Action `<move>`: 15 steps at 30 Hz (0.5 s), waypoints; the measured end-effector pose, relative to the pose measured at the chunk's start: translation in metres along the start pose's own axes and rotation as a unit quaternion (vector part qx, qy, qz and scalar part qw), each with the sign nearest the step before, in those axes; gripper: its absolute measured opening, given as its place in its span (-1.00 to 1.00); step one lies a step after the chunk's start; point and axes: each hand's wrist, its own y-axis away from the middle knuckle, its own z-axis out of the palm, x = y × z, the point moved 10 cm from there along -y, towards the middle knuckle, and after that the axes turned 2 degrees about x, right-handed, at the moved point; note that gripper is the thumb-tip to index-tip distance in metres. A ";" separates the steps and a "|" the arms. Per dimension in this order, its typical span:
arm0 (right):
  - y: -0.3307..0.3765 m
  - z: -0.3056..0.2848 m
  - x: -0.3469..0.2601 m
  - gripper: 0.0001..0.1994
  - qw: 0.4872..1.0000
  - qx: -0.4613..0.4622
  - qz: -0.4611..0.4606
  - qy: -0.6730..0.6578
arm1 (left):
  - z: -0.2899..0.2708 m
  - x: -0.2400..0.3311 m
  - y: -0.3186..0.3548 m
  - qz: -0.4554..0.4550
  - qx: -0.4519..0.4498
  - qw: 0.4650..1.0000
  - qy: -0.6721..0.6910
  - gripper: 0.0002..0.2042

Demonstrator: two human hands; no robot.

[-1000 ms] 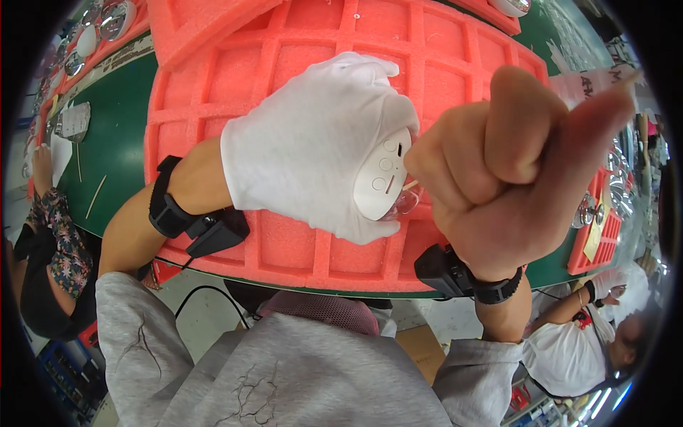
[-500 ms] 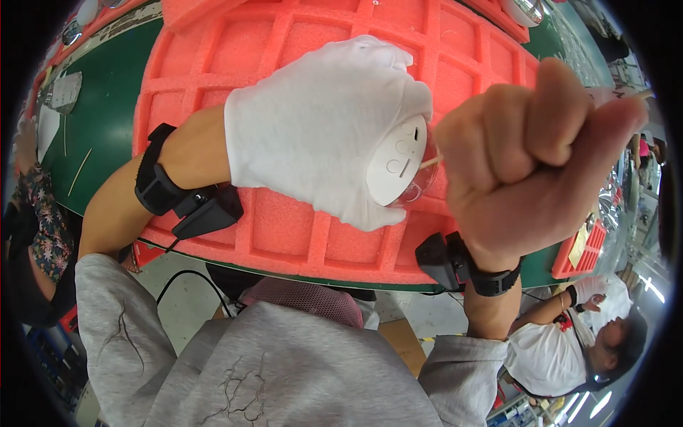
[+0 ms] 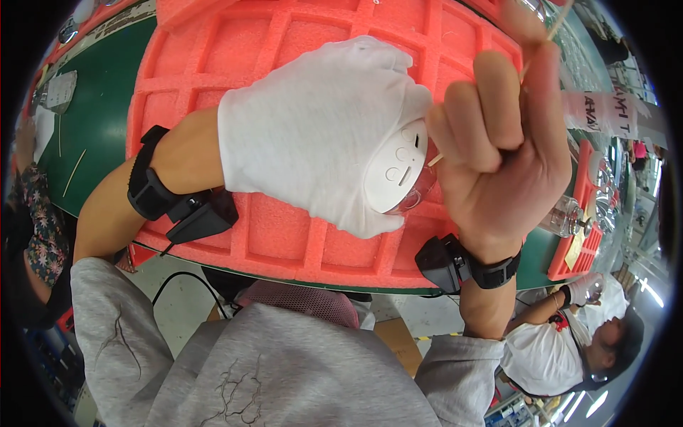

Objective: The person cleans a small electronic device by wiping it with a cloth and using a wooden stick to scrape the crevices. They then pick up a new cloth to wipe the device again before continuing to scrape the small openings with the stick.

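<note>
Gloved left hand (image 3: 320,128) grasps white round device (image 3: 395,171) over orange foam tray (image 3: 284,235); bare right hand (image 3: 505,164) clenched on thin wooden stick (image 3: 555,18); white label strip (image 3: 605,114) at tabletop's right edge.

Left hand (image 3: 320,128): covered by a white knitted glove. Right hand (image 3: 505,164): bare, no glove. Each wrist carries a black strap (image 3: 146,185) bearing a small black box-shaped unit (image 3: 441,263); a thin black cable trails from the left unit. Both arms wear pushed-up grey sweatshirt sleeves (image 3: 107,320) with a dark cracked-line print.
</note>
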 end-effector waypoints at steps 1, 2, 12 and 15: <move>-0.001 -0.002 0.000 -0.52 1.000 0.004 0.000 -0.017 | 0.000 -0.001 0.000 -0.008 -0.004 1.000 -0.002 -0.29; -0.002 -0.003 0.000 -0.52 0.999 0.008 -0.001 -0.032 | 0.001 -0.003 0.000 -0.015 -0.007 1.000 -0.004 -0.29; -0.006 -0.016 -0.001 -0.55 0.982 0.045 -0.006 -0.184 | 0.003 0.001 -0.001 0.023 -0.019 0.999 -0.038 -0.30; -0.007 -0.019 0.000 -0.56 0.972 0.053 -0.007 -0.231 | 0.004 -0.002 -0.001 0.002 -0.028 0.999 -0.023 -0.29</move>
